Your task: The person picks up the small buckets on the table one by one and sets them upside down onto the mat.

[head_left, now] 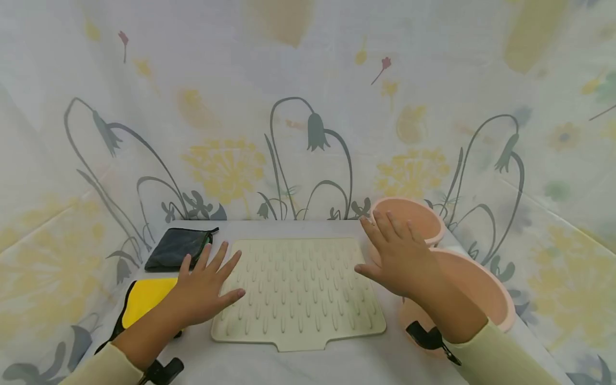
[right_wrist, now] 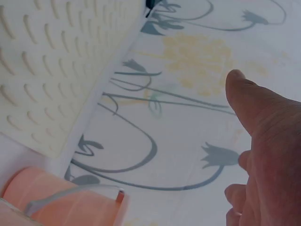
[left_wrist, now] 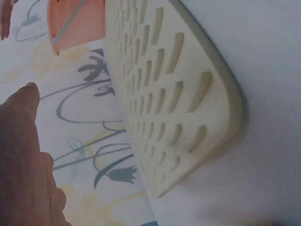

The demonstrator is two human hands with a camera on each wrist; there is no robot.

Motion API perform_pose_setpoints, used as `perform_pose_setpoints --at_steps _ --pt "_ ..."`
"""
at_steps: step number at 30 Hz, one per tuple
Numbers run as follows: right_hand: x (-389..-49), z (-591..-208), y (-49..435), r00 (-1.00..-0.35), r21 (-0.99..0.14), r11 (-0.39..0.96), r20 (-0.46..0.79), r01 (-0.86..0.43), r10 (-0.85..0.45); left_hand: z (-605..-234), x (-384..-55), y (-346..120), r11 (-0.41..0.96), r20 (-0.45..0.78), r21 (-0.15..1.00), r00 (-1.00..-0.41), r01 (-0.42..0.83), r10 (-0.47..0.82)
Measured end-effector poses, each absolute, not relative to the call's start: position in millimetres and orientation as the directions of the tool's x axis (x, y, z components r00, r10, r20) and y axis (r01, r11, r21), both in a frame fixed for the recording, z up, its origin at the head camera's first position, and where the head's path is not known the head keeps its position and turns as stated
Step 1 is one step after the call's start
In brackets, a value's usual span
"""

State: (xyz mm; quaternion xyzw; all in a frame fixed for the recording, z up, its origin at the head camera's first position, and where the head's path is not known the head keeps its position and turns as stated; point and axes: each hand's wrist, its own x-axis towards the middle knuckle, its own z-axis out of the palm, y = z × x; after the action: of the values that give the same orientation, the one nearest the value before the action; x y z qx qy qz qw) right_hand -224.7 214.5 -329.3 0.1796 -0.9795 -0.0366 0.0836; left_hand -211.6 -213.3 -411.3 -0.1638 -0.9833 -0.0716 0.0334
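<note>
Fingers spread, my left hand (head_left: 204, 291) hovers over the left edge of a cream ridged board (head_left: 300, 294), and nothing is in it. Beyond its fingertips lies a dark zippered pouch (head_left: 175, 250). A yellow cloth with black edging (head_left: 146, 299) is partly hidden behind the left forearm. My right hand (head_left: 401, 256), also spread and holding nothing, is raised at the board's right side, in front of two pink buckets. It covers part of the far bucket (head_left: 409, 214), while the forearm crosses the near bucket (head_left: 481, 289). In the left wrist view, the board's ridges (left_wrist: 174, 52) stand out clearly.
A white cloth (head_left: 240, 363) covers the table. Behind it hangs a curtain (head_left: 308, 176) printed with flowers. Each wrist carries a black strap mount, the left one (head_left: 166, 370) and the right one (head_left: 425, 337).
</note>
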Motion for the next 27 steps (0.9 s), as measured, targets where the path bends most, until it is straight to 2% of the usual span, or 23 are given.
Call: perform_pose_setpoints --at_steps 10,16,21,27 --pt "-197.2 -322.6 236.7 -0.908 0.008 0.944 0.272 -0.330 -0.320 -431.0 -200.7 -216.9 0.927 0.086 0.278 -0.967 0.253 0.239" --pt "-179.1 -328.1 250.7 -0.898 -0.061 0.946 0.338 -0.318 -0.280 -440.4 -192.5 -213.3 0.897 0.015 0.397 -0.978 0.195 0.206" --pt "-168.7 -338.5 258.5 -0.860 -0.073 0.933 0.418 -0.351 -0.291 -448.7 -187.8 -210.7 0.890 -0.066 0.437 -0.983 0.128 0.174" --pt "-155.2 -350.1 271.1 -0.853 -0.105 0.939 0.460 -0.328 -0.247 -461.8 -185.9 -208.8 0.861 -0.098 0.497 -0.979 0.107 0.179"
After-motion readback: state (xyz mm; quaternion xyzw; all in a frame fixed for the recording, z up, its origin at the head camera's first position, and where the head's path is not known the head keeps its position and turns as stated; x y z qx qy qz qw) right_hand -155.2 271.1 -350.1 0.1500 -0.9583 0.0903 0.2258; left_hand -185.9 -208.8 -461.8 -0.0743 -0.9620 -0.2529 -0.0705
